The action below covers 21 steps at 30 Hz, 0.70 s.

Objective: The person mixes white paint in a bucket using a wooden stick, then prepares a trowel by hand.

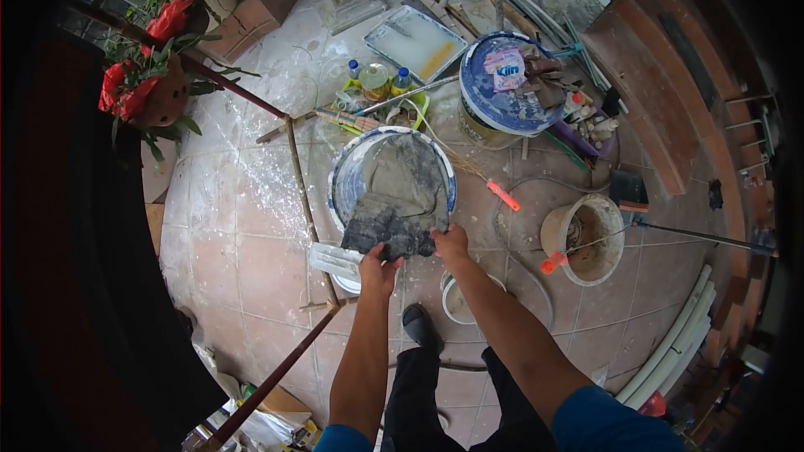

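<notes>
Both hands grip prob. cement sack

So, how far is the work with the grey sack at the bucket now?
Done: the grey sack already lies over the rim of the blue-white bucket, its upper part inside. In hand: left hand and right hand both grip its lower edge. Left: whether anything has poured out cannot be seen; the sack still covers the bucket.

Bare tile left of my blue bucket is open except the thin bamboo pole crossing it, while right is blocked by the dirty pail and long rod, and far is crowded by bottles, tray and lidded drum.
</notes>
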Each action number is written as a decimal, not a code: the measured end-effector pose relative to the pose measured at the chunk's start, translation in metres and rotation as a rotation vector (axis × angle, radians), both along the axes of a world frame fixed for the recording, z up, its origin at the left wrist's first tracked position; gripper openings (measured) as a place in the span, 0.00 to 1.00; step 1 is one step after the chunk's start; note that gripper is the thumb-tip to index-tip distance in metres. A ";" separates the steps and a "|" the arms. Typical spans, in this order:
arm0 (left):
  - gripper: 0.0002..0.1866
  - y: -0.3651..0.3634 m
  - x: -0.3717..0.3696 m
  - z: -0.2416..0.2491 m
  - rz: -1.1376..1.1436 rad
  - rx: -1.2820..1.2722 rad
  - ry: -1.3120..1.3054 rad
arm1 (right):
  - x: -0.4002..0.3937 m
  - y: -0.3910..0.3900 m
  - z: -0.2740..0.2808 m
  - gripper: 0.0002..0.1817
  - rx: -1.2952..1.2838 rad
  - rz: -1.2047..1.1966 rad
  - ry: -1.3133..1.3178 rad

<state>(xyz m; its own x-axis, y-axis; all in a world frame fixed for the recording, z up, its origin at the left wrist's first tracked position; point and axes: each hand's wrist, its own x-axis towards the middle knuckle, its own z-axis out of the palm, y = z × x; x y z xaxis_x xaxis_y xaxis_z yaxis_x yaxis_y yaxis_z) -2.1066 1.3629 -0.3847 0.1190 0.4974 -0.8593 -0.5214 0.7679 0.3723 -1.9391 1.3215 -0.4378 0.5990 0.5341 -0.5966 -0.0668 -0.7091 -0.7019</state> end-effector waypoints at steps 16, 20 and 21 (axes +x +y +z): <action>0.22 -0.028 0.015 0.007 0.019 0.298 0.356 | 0.018 0.009 0.037 0.20 0.000 0.060 -0.110; 0.23 -0.031 0.025 0.008 0.075 0.307 0.356 | 0.027 0.010 0.039 0.13 0.046 0.070 -0.098; 0.24 -0.031 0.027 0.010 0.074 0.318 0.352 | 0.028 0.012 0.042 0.09 0.057 0.062 -0.090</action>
